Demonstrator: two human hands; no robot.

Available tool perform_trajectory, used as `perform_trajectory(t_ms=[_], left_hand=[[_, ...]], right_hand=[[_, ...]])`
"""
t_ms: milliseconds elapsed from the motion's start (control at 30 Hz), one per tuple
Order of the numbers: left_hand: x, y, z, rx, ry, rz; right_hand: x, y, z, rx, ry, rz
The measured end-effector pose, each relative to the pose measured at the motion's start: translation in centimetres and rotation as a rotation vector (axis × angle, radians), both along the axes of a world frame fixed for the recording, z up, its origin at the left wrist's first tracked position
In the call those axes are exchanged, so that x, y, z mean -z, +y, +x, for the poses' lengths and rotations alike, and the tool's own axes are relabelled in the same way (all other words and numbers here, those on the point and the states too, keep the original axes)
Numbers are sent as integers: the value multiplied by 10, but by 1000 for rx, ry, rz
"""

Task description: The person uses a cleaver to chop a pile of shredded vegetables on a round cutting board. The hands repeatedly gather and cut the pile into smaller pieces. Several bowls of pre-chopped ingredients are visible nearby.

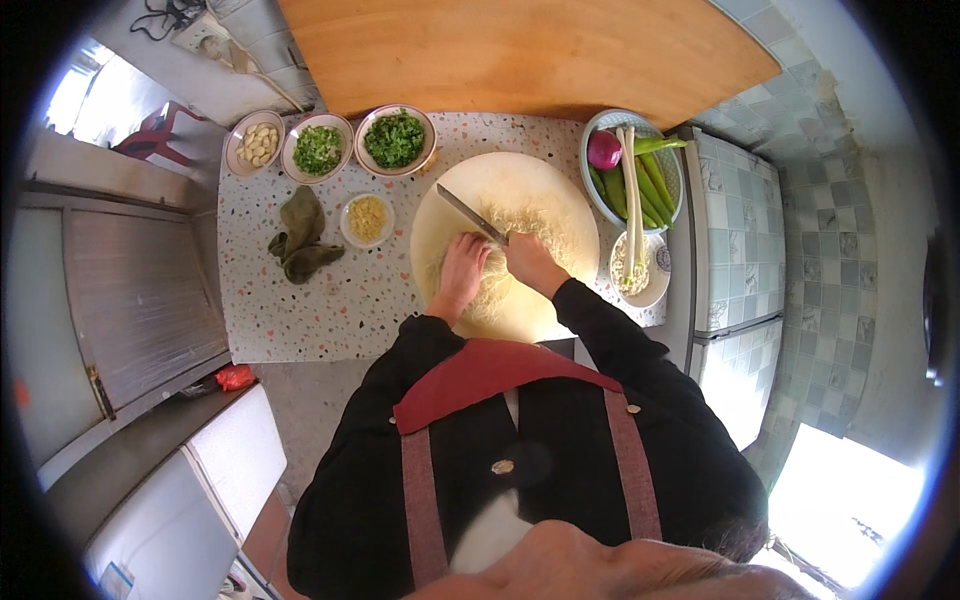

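Note:
A round pale cutting board [450, 169] lies before me, strewn with fine pale shreds [529, 219] of what looks like a vegetable. My right hand [529, 259] grips the handle of a kitchen knife [471, 213], whose blade points up and to the left across the board. Close to the blade's near side, my left hand [463, 268] rests with bent fingers on the board, over part of the shreds. Its fingertips press on something pale that is mostly hidden. More shreds [484, 300] lie between my wrists.
Along the back left stand bowls of peeled garlic [258, 145], chopped scallion [317, 149] and chopped greens [394, 140]. A small dish of minced garlic or ginger [367, 220] and a crumpled cloth [301, 232] sit nearer. At right, a basket [632, 118] holds vegetables; leek-like stalks [631, 202] reach over a bowl [654, 289].

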State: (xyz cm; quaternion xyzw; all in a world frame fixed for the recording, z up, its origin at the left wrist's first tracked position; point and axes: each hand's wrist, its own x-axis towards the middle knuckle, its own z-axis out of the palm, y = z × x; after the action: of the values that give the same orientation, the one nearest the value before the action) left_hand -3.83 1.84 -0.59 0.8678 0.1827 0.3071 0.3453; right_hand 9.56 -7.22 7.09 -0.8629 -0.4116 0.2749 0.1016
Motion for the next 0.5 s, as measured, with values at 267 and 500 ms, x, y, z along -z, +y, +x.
perform_trajectory(t_ms=[267,500], left_hand=[[-12,0,-1,50,78,8],[-30,0,-10,88,258,100]], right_hand=[[9,10,20,-54,1,135],[-7,-53,-5,229,29,163]])
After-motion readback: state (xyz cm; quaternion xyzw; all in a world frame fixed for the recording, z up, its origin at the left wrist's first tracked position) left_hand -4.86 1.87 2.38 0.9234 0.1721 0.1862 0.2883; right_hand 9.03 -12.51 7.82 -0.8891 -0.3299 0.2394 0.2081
